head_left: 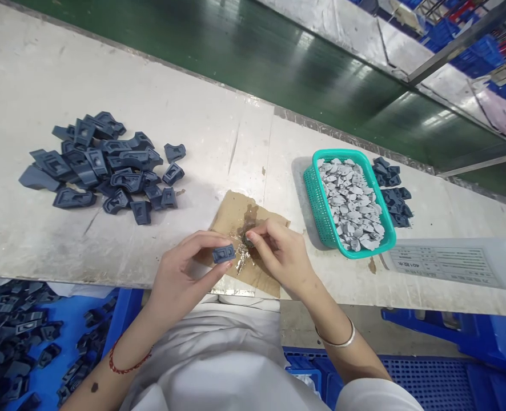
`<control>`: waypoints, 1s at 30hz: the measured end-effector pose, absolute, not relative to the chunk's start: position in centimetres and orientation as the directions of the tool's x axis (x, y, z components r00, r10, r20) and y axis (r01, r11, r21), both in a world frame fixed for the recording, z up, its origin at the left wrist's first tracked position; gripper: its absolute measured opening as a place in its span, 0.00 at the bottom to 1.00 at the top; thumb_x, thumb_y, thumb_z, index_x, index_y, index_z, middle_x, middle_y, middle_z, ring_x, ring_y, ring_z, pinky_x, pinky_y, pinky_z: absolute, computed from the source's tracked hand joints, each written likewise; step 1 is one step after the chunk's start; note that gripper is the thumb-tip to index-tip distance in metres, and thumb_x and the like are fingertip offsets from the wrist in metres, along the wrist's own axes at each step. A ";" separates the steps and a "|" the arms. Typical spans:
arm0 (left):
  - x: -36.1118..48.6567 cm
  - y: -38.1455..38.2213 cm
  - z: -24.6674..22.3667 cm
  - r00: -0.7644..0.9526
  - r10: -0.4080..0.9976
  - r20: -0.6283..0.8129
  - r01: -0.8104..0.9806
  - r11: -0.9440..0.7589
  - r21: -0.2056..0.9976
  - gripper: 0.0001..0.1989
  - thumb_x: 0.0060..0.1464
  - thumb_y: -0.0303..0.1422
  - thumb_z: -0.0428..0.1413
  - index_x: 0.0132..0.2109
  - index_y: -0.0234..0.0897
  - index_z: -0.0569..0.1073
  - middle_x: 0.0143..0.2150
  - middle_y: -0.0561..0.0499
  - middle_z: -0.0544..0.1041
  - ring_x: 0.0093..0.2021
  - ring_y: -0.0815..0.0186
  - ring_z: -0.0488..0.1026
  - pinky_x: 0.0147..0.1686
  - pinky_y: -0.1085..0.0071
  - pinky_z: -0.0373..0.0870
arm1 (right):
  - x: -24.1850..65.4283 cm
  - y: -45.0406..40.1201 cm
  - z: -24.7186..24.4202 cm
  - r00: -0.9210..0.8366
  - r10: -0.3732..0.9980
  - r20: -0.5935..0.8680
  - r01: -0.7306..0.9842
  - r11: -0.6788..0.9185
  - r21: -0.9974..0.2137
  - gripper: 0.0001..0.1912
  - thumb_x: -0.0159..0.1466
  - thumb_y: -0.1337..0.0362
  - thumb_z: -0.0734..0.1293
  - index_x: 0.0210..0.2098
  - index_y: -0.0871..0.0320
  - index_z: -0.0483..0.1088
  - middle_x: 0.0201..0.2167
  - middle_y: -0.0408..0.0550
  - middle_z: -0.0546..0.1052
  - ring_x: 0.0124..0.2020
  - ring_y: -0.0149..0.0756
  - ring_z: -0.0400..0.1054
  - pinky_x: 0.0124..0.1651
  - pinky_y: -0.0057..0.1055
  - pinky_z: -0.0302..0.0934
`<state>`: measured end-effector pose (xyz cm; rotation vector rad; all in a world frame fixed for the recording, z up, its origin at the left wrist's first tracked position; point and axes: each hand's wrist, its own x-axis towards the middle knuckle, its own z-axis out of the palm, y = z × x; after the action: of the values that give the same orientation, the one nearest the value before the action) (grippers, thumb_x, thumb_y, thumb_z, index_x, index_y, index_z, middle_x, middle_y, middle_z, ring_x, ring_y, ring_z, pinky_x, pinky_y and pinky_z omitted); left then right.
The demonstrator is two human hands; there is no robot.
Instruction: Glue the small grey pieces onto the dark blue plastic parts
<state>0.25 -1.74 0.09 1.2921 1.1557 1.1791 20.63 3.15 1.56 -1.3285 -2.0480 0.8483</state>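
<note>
My left hand (176,278) pinches a small dark blue-grey plastic part (224,253) between thumb and fingertips, its recessed face turned up. My right hand (285,258) is closed in a pinch over a brown piece of cardboard (228,214), which is wet and shiny in its middle. Whatever sits between those fingertips is too small and hidden to name. A dark roundish spot or object (248,235) lies right at them. To the left, a loose pile of similar dark plastic parts (127,161) is spread on the white worktable (201,120).
Right of my hands stands a green basket (317,214) full of small light-grey pieces (351,200). Behind it lie more dark parts (394,205). A translucent labelled container (450,262) is at the right. Below left, a blue bin (127,314) holds many parts. A green conveyor belt (236,51) runs beyond.
</note>
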 end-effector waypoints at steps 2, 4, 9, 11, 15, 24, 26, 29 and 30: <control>0.2 -1.8 0.0 0.044 0.996 0.083 0.064 -0.086 0.994 0.10 0.56 0.27 0.65 0.45 0.44 0.78 0.45 0.50 0.81 0.50 0.62 0.76 0.46 0.68 0.75 | 20.6 3.2 1.6 -0.367 0.922 0.122 0.574 0.327 -0.750 0.10 0.72 0.62 0.64 0.32 0.54 0.69 0.28 0.44 0.77 0.27 0.33 0.67 0.32 0.31 0.59; 0.2 -1.9 0.1 0.030 0.996 0.082 0.065 -0.084 0.994 0.11 0.56 0.27 0.65 0.46 0.45 0.78 0.45 0.50 0.81 0.48 0.63 0.76 0.42 0.70 0.74 | 20.6 3.1 1.7 -0.332 0.934 0.129 0.559 0.305 -0.771 0.10 0.71 0.61 0.64 0.32 0.54 0.69 0.27 0.43 0.76 0.26 0.33 0.68 0.31 0.30 0.59; 0.3 -2.0 0.3 0.038 0.999 -0.034 -0.073 0.037 0.997 0.10 0.57 0.28 0.64 0.46 0.43 0.74 0.49 0.50 0.81 0.51 0.63 0.78 0.46 0.70 0.76 | 20.6 2.9 1.7 -0.263 0.961 0.085 0.565 0.225 -0.794 0.11 0.71 0.60 0.65 0.31 0.55 0.69 0.25 0.42 0.74 0.24 0.31 0.66 0.30 0.30 0.57; 0.4 -1.9 0.4 0.040 0.997 -0.068 -0.094 0.072 0.993 0.09 0.58 0.28 0.63 0.44 0.41 0.72 0.49 0.49 0.82 0.51 0.64 0.79 0.48 0.70 0.77 | 20.7 2.8 1.6 -0.289 0.955 0.071 0.559 0.228 -0.797 0.11 0.71 0.60 0.65 0.31 0.55 0.69 0.25 0.42 0.75 0.25 0.32 0.66 0.30 0.30 0.58; 0.7 -1.7 0.6 0.045 0.996 -0.077 -0.107 0.081 0.991 0.09 0.58 0.29 0.62 0.40 0.40 0.67 0.49 0.46 0.83 0.51 0.62 0.81 0.49 0.69 0.78 | 20.6 2.7 1.6 -0.237 0.971 0.028 0.484 0.143 -0.864 0.11 0.70 0.59 0.66 0.31 0.55 0.70 0.24 0.41 0.73 0.24 0.31 0.65 0.29 0.30 0.58; 0.4 -1.8 0.7 0.104 0.991 -0.084 -0.057 0.090 0.994 0.14 0.61 0.29 0.59 0.53 0.42 0.68 0.51 0.44 0.83 0.51 0.59 0.81 0.47 0.65 0.79 | 20.1 2.6 1.9 -0.106 0.976 -0.190 -0.039 -0.195 -0.980 0.11 0.64 0.56 0.73 0.32 0.55 0.73 0.21 0.40 0.73 0.21 0.28 0.63 0.24 0.26 0.58; 0.4 -1.9 0.6 0.109 0.993 -0.052 -0.010 0.054 0.999 0.14 0.61 0.29 0.59 0.54 0.40 0.73 0.54 0.43 0.82 0.54 0.57 0.80 0.49 0.65 0.79 | 20.0 2.5 1.9 -0.115 0.971 -0.207 -0.068 -0.216 -0.974 0.10 0.63 0.55 0.73 0.36 0.54 0.75 0.23 0.40 0.74 0.22 0.29 0.65 0.25 0.27 0.61; 0.3 -2.0 0.5 0.067 0.998 -0.011 -0.025 0.012 1.000 0.09 0.60 0.28 0.60 0.48 0.40 0.77 0.54 0.46 0.82 0.57 0.58 0.78 0.53 0.65 0.78 | 19.9 2.4 1.8 -0.151 0.961 -0.233 -0.094 -0.249 -0.964 0.10 0.64 0.55 0.73 0.38 0.55 0.78 0.23 0.41 0.75 0.22 0.29 0.65 0.25 0.27 0.62; 0.4 -2.0 0.5 0.046 0.999 -0.011 -0.043 0.013 0.999 0.08 0.60 0.27 0.60 0.46 0.40 0.76 0.54 0.46 0.82 0.57 0.59 0.78 0.54 0.65 0.78 | 19.8 2.4 1.8 -0.161 0.956 -0.245 -0.111 -0.264 -0.958 0.11 0.63 0.54 0.73 0.37 0.55 0.78 0.22 0.41 0.75 0.21 0.28 0.65 0.24 0.27 0.62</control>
<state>0.37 -2.03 0.46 1.1896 1.1492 1.1868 19.76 2.43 1.84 -1.2213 -1.0814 1.5678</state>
